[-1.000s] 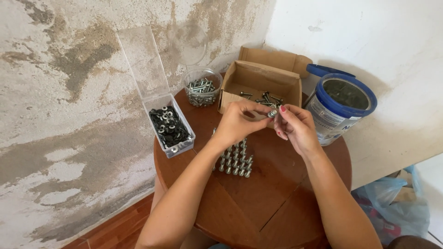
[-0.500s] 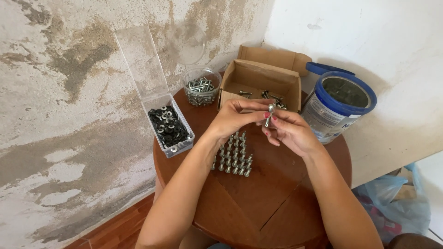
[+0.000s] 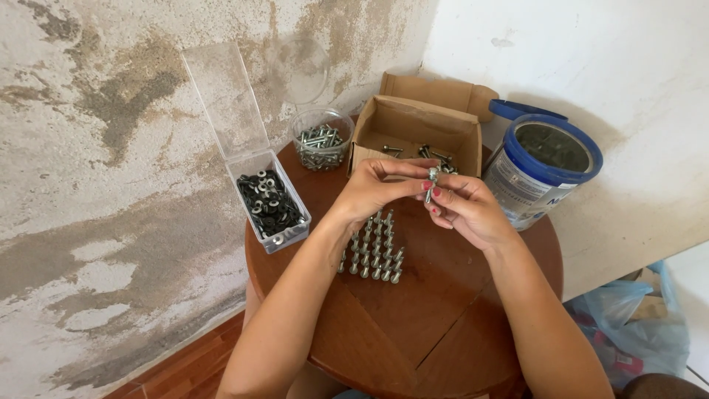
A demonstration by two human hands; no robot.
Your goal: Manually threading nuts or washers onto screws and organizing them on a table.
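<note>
While both hands meet above the middle of the round wooden worktop (image 3: 436, 325), the left hand (image 3: 377, 188) and right hand (image 3: 465, 210) pinch one screw (image 3: 431, 181) between closed fingertips, seemingly upright. Below them a cluster of screws (image 3: 375, 251) stands in rows. At the far edge sit a cardboard box (image 3: 413, 133) and a glass jar (image 3: 321, 140), both holding screws. A clear case of dark washers (image 3: 269, 203) lies open at the left edge; a blue-rimmed tin (image 3: 543, 170) stands at the right. Stained plaster walls meet behind.
</note>
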